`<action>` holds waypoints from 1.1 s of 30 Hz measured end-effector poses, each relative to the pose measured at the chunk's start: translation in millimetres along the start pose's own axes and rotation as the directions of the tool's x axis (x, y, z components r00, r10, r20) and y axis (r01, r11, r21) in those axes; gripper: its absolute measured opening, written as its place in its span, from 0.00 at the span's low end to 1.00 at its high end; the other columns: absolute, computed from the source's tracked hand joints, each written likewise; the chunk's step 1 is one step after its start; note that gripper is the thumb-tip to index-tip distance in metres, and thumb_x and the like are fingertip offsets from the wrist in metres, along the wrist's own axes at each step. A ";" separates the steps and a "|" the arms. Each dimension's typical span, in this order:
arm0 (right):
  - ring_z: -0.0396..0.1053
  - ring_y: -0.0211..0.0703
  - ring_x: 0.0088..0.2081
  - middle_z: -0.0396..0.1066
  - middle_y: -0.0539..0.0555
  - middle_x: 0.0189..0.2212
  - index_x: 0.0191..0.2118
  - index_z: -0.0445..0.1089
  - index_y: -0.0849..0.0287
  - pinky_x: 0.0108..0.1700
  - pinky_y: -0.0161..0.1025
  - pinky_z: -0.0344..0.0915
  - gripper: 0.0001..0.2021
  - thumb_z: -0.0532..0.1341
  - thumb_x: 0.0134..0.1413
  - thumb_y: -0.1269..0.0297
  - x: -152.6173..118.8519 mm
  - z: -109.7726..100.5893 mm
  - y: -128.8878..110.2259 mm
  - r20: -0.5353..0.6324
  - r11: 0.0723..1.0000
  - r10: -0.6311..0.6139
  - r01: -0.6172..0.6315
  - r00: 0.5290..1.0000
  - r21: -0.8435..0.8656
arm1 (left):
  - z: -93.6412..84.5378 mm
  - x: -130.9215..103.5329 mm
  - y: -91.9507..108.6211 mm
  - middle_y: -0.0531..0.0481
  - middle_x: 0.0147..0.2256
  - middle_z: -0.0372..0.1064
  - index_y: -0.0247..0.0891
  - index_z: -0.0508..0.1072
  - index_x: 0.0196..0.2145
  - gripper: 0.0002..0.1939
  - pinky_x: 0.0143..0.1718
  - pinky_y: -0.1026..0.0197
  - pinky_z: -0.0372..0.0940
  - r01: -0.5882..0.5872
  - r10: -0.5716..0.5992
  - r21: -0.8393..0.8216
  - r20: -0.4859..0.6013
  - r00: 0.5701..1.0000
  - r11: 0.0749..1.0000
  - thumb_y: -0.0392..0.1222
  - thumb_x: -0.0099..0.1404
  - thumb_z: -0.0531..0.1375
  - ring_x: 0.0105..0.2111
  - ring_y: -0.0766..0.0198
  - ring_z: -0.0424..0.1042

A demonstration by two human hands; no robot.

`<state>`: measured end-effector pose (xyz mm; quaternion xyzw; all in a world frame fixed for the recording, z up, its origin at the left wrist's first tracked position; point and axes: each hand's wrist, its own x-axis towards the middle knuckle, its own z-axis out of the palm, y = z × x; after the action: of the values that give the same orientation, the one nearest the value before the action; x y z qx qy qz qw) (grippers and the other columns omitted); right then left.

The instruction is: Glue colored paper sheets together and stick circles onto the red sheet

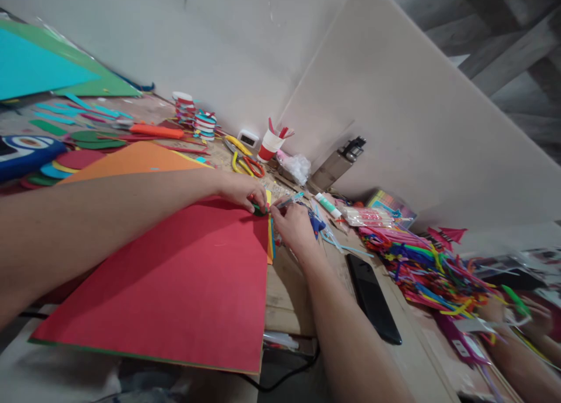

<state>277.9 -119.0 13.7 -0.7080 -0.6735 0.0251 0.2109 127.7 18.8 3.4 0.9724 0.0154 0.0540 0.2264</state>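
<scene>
My left hand (pixel 243 191) reaches across a large red sheet (pixel 184 280). Its fingers are closed on a small green piece (pixel 258 209), with a bit of red showing at the fingertips. Close beside it, my right hand (pixel 294 221) is pinched, its fingertips almost meeting those of the left; whatever it grips is too small to make out. Just above the right hand is a clear, teal-tipped stick (pixel 291 200). A blue tool (pixel 316 223), perhaps a glue gun, is partly hidden behind that hand. Yellow and blue paper edges (pixel 270 239) stick out under the red sheet.
Yellow-handled pliers (pixel 239 152), orange scissors (pixel 255 167), a red-and-white cup (pixel 269 145) and a glue stick (pixel 328 205) lie behind my hands. At right are a black phone (pixel 372 298) and piled pipe cleaners (pixel 421 263). Another person's hands (pixel 521 315) work at far right.
</scene>
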 end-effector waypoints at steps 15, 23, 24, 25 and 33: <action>0.70 0.43 0.29 0.73 0.55 0.25 0.30 0.73 0.60 0.33 0.36 0.60 0.10 0.56 0.57 0.65 -2.6 0.9 -7.8 0.034 0.998 -0.034 0.036 0.999 -0.046 | 0.1 1.8 -1.0 0.53 0.46 0.75 0.47 0.79 0.44 0.18 0.51 0.67 0.58 0.000 0.000 0.016 0.011 1.000 1.000 0.32 0.58 0.61 0.47 0.63 0.71; 0.70 0.42 0.29 0.73 0.54 0.24 0.28 0.73 0.59 0.32 0.35 0.59 0.11 0.56 0.57 0.63 -2.2 2.2 -14.6 0.060 1.000 -0.006 0.006 0.998 0.007 | 1.6 2.6 -5.9 0.51 0.43 0.77 0.43 0.80 0.42 0.13 0.46 0.71 0.60 -0.103 0.102 0.074 0.012 0.995 0.992 0.33 0.61 0.60 0.42 0.65 0.72; 0.70 0.42 0.29 0.73 0.54 0.24 0.27 0.72 0.59 0.32 0.36 0.59 0.11 0.57 0.57 0.63 -2.2 1.8 -14.7 0.059 1.000 -0.007 0.006 0.998 0.013 | 1.7 2.6 -6.2 0.51 0.43 0.77 0.43 0.80 0.42 0.13 0.45 0.71 0.61 -0.106 0.105 0.078 0.015 0.994 0.991 0.33 0.61 0.60 0.42 0.65 0.72; 0.70 0.42 0.28 0.73 0.54 0.24 0.27 0.72 0.59 0.31 0.35 0.59 0.11 0.57 0.56 0.63 -2.2 1.3 -14.7 0.057 1.000 -0.005 0.004 0.998 0.022 | 1.9 2.5 -6.4 0.50 0.43 0.77 0.42 0.80 0.42 0.13 0.45 0.71 0.61 -0.105 0.105 0.081 0.015 0.994 0.991 0.33 0.62 0.60 0.42 0.65 0.72; 0.71 0.41 0.27 0.74 0.52 0.24 0.30 0.72 0.58 0.30 0.35 0.62 0.09 0.57 0.56 0.62 -1.4 3.5 -9.3 0.028 0.980 -0.009 0.003 1.000 0.201 | 2.2 -0.9 -10.6 0.50 0.46 0.75 0.42 0.80 0.43 0.18 0.44 0.71 0.59 -0.069 0.069 0.066 0.006 0.998 0.995 0.28 0.63 0.54 0.43 0.66 0.71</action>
<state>267.9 -119.4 13.3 -0.6807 -0.6725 0.1025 0.2718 127.0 27.3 -3.3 0.9794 -0.0167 0.0595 0.1923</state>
